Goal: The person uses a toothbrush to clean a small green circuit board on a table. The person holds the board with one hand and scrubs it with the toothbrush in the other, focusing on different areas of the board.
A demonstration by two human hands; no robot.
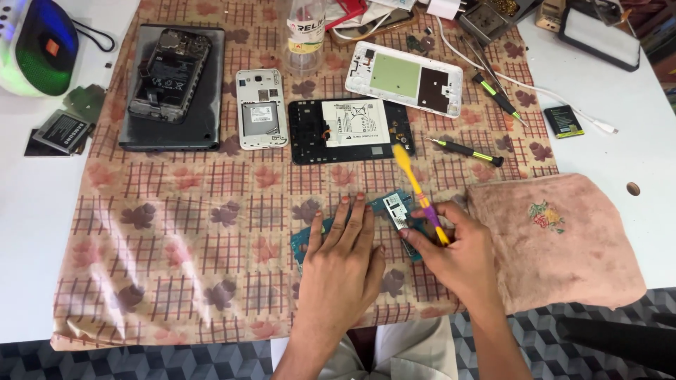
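My left hand [343, 262] lies flat, fingers together, pressing a teal circuit board [394, 211] onto the patterned cloth [197, 232]. My right hand [456, 257] grips a yellow and purple toothbrush [417, 190] near its lower end. Its handle points up and away towards the opened phones, and its lower end rests at the board's right side. Most of the board is hidden under both hands.
An opened black tablet [348, 130], a white phone body [260, 109], a white tablet back [405, 77] and a dark phone on a tablet [169, 84] lie beyond. Screwdrivers [468, 150], a clear bottle [304, 35], a pink towel [556, 239], a battery [63, 131] and a speaker [35, 46] surround them.
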